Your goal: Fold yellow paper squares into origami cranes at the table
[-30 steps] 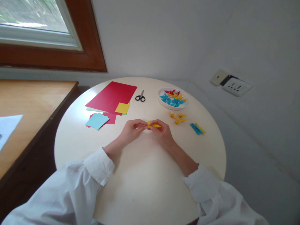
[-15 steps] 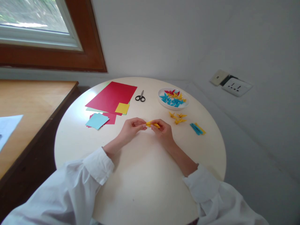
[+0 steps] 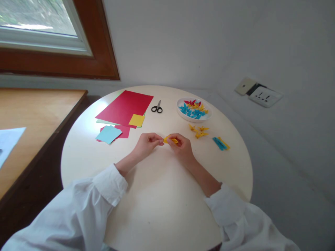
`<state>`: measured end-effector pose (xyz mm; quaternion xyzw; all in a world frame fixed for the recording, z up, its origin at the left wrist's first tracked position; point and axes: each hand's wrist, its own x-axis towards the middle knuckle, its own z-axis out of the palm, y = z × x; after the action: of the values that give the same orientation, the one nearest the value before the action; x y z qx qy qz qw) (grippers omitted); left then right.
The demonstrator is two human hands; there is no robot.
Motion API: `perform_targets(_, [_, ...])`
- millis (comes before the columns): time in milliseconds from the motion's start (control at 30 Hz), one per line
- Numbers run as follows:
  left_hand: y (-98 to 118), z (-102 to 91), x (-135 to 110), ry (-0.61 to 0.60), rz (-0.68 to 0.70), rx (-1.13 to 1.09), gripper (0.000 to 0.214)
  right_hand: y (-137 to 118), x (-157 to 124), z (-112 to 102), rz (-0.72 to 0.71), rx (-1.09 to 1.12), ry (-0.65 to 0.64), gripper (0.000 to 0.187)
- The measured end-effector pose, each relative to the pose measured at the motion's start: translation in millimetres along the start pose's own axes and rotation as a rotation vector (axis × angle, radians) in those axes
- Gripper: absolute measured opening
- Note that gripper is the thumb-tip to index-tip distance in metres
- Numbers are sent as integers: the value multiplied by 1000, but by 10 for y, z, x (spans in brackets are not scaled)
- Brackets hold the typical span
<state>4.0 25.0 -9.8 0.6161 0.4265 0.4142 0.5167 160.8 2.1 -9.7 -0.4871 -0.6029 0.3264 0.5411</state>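
Over the middle of the round table, my left hand (image 3: 149, 143) pinches the left tip of a small folded yellow paper (image 3: 175, 141). Its body sits in my right hand (image 3: 182, 146), closed with thumb and fingertips on it; part of the paper is hidden behind the fingers. Right of my right hand lie several yellow paper cranes (image 3: 199, 131). Beyond them a white dish (image 3: 180, 115) holds blue, yellow and red paper cranes. Folded blue and yellow paper strips (image 3: 219, 143) rest farther right.
A large red paper sheet (image 3: 124, 108) lies at the back left, with a yellow square (image 3: 136, 120) on its corner. Light blue squares (image 3: 108, 134) are stacked over red ones nearer me. Black-handled scissors (image 3: 157, 108) lie at the back. A wooden desk (image 3: 39, 108) stands left.
My right thumb has shifted slightly on the yellow paper, and both hands sit a touch lower in view. Everything on the table stays in place.
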Motion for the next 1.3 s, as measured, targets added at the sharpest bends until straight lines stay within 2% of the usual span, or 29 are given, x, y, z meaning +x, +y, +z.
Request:
perform_targets(167, [33, 17, -18, -33, -28, -173, 12, -10, -3, -7, -18, -39, 35, 11])
perform_targets(300, [47, 24, -25, -82, -112, -316, 16, -26, -15, -13, -41, -86, 47, 10])
perform_targets(533, [19, 6, -15, -79, -93, -213, 15, -29, -31, -8, -96, -115, 29, 9])
perform_targets(700, [26, 8, -18, -68, -92, -163, 15, -38, -35, -6, -81, -74, 23, 9])
perform_targets(867, [29, 20, -24, -60, -81, -192, 16, -53, -32, -1, -43, -92, 49, 10])
perform_targets(1300, [93, 45, -51, -16, -89, -314, 26, -96, -37, 11, -58, -116, 91, 8])
